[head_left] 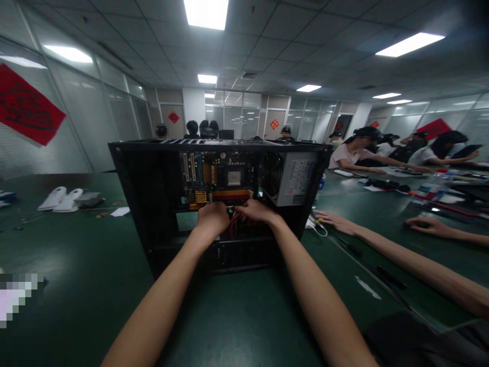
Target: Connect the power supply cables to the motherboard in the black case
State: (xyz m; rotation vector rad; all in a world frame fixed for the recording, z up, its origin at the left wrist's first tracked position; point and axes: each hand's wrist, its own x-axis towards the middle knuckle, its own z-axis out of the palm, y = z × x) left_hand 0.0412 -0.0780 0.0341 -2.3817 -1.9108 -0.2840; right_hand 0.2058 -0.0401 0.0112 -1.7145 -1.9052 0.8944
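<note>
An open black computer case (133, 204) stands on the green table. Inside it are a motherboard (217, 165) with a square silvery chip (234, 178) and, at the upper right, a power supply (300, 178) with a fan. My left hand (214, 218) reaches into the case below the board, its fingers curled. Close beside it, my right hand (254, 210) is closed too, at a red cable (232, 224) between the two hands. The fingertips are too small and dark to tell which hand grips the cable.
White objects (64, 199) and a grey block (89, 199) lie at the left. Right of the case, another person's hand (336, 223) rests near a white cable (320, 229); another hand holds a mouse (422, 224). Several people sit farther back at the right.
</note>
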